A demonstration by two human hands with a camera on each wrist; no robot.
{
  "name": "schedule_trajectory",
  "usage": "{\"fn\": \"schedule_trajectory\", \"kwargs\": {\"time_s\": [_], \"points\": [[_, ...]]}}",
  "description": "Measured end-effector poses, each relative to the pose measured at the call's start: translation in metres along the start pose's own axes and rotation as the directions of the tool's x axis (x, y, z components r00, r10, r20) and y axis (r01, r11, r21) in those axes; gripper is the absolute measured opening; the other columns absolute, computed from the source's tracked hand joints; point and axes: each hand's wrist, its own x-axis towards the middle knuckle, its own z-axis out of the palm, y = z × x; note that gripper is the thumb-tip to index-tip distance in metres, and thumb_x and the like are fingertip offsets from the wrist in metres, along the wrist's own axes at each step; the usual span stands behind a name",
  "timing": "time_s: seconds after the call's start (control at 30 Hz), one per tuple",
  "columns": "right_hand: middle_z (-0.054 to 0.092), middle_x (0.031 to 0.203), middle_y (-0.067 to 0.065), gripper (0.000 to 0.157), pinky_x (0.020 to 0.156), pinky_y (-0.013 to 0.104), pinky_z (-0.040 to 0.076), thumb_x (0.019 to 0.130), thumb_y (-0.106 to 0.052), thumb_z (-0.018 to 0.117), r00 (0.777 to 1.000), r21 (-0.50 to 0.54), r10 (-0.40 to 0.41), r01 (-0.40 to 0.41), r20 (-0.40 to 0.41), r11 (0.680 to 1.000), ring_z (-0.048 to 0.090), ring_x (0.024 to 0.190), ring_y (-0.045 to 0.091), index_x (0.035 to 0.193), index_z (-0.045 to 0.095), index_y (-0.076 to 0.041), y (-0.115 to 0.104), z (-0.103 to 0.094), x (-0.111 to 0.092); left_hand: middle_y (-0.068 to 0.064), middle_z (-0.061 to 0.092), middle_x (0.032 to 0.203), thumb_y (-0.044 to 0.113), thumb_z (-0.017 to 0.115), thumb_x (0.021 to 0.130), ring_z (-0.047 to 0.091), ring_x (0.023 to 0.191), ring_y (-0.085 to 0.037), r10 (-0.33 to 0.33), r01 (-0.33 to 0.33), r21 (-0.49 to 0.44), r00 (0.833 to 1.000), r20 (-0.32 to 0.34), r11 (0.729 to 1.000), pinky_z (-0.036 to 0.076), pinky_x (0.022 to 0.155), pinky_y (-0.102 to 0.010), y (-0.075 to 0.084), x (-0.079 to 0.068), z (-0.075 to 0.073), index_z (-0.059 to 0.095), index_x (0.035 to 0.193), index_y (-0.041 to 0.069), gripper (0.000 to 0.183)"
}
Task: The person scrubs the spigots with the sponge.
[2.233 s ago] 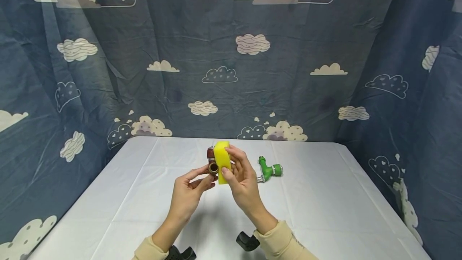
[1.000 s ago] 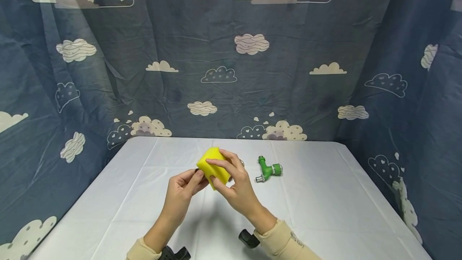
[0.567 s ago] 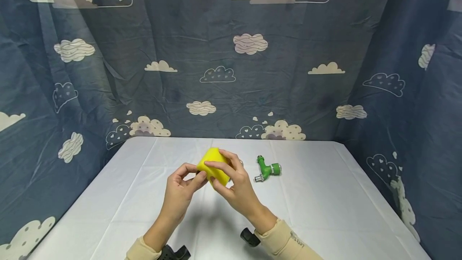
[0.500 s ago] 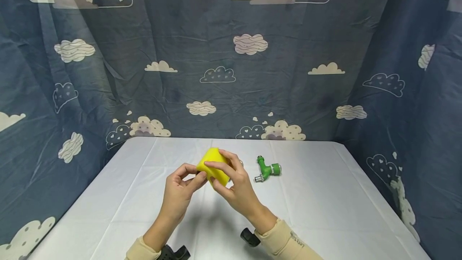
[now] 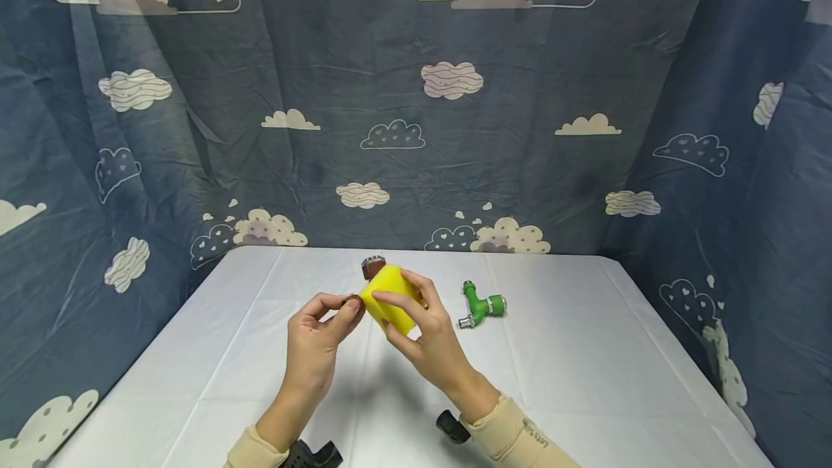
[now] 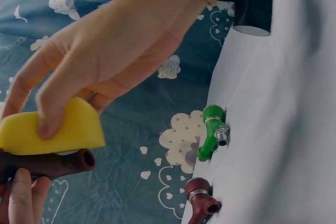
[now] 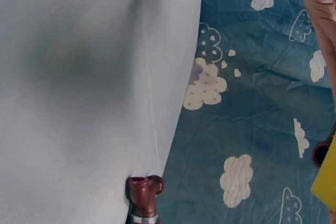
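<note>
Gripping left hand [image 5: 314, 347]: I see its thumb and fingers pinching the end of a brown tap, so this hand is occupied.
Right hand [image 5: 434, 344]: grasping a yellow sponge [image 5: 390, 283] between thumb and fingers; how hard it squeezes, I cannot tell.
Brown tap [image 6: 60, 167]: held up in the air between the two hands, over the white table [image 5: 572, 367]. On my head view the sponge hides much of its body; on my left wrist view the sponge lies along that body, right up against it, with a sliver of gap near the tap's mouth.
Ribbed knob [image 5: 373, 267]: just changed. Half a second ago I could not see it; now it stands out beyond the sponge's upper edge, and the left hand has drifted a little to the left.
Meaning for the work: I judge that the tap has been turned, giving the sponge a different side to rub. The rubbing looks unfinished to me, since both grips are kept.
Second brown tap [image 7: 144, 200]: lying on the table near its far edge, clear in both wrist views.
Green tap [image 5: 481, 308]: lying on the table to the right of the sponge, touched by neither hand.
Backdrop [image 5: 292, 56]: dark blue cloth with pale clouds.
</note>
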Motion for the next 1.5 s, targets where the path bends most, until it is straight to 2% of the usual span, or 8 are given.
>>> {"fn": "schedule_trajectory", "kwargs": {"time_s": [0.27,0.63,0.73,0.83,0.97,1.1,1.33,1.5], "points": [[0.049,0.154,0.017,0.050,0.100,0.045,0.066,0.090,0.000,0.080,0.999,-0.024,0.049,-0.049,-0.003,0.999,0.061,0.131,0.035,0.133,0.073,-0.024,0.005,-0.001,-0.003,-0.004,0.075,0.100,-0.013,0.070,0.096,0.081,0.095,-0.014,0.015,-0.018,-0.079,0.999,-0.043,0.997,0.065,0.096,-0.037,0.005,0.001,0.000,0.075,0.094,0.009,0.022],[0.053,0.151,0.016,0.048,0.103,0.047,0.065,0.091,0.000,0.079,0.985,0.042,0.144,-0.140,-0.094,0.989,0.062,0.133,0.036,0.134,0.072,-0.020,0.007,0.000,-0.003,-0.001,0.073,0.102,-0.009,0.064,0.102,0.078,0.097,-0.010,-0.028,0.014,-0.211,0.998,-0.062,0.977,0.064,0.098,-0.031,0.009,0.002,-0.001,0.072,0.097,0.011,0.022],[0.055,0.152,0.015,0.047,0.099,0.038,0.064,0.093,-0.003,0.078,0.969,0.100,0.217,-0.206,-0.114,0.973,0.061,0.133,0.035,0.136,0.071,-0.021,0.004,-0.001,0.000,-0.001,0.071,0.103,-0.006,0.062,0.103,0.077,0.097,-0.009,-0.052,0.039,-0.257,0.998,-0.042,0.966,0.063,0.100,-0.029,0.008,0.002,-0.002,0.072,0.101,0.012,0.021],[0.055,0.153,0.015,0.047,0.095,0.027,0.059,0.095,-0.005,0.076,0.946,0.207,0.307,-0.281,-0.108,0.937,0.060,0.133,0.032,0.139,0.068,-0.019,0.001,-0.004,0.003,-0.001,0.071,0.104,-0.005,0.060,0.104,0.077,0.098,-0.010,-0.081,0.073,-0.291,0.997,-0.015,0.954,0.063,0.102,-0.029,0.006,0.002,-0.003,0.073,0.104,0.012,0.022],[0.052,0.153,0.017,0.048,0.104,0.019,0.056,0.099,-0.002,0.072,0.918,0.358,0.387,-0.334,-0.086,0.872,0.059,0.133,0.031,0.144,0.062,-0.013,-0.001,-0.008,0.008,-0.003,0.076,0.105,-0.005,0.062,0.104,0.081,0.095,-0.014,-0.127,0.129,-0.249,0.992,0.022,0.960,0.065,0.096,-0.027,0.003,0.003,-0.006,0.077,0.105,0.012,0.022],[0.051,0.153,0.016,0.046,0.112,0.020,0.054,0.100,0.000,0.070,0.905,0.410,0.415,-0.346,-0.092,0.844,0.059,0.134,0.031,0.145,0.060,-0.008,-0.001,-0.011,0.010,-0.004,0.079,0.102,-0.003,0.067,0.103,0.083,0.089,-0.016,-0.186,0.191,-0.151,0.981,0.048,0.970,0.067,0.084,-0.022,0.000,0.004,-0.008,0.080,0.105,0.014,0.021],[0.051,0.155,0.014,0.045,0.114,0.025,0.053,0.099,-0.001,0.071,0.897,0.390,0.429,-0.359,-0.106,0.848,0.057,0.137,0.028,0.142,0.063,-0.010,-0.002,-0.012,0.007,-0.005,0.081,0.101,-0.006,0.069,0.100,0.083,0.091,-0.019,-0.233,0.235,-0.107,0.972,0.022,0.966,0.067,0.089,-0.026,-0.002,0.006,-0.006,0.080,0.108,0.009,0.021],[0.051,0.155,0.014,0.045,0.114,0.025,0.052,0.097,0.001,0.073,0.907,0.349,0.404,-0.342,-0.120,0.872,0.052,0.142,0.025,0.140,0.065,-0.011,-0.004,-0.010,0.005,-0.005,0.082,0.103,-0.006,0.073,0.098,0.082,0.091,-0.019,-0.236,0.233,-0.100,0.972,-0.018,0.967,0.067,0.097,-0.032,-0.002,0.007,-0.005,0.081,0.110,0.007,0.020]]}}
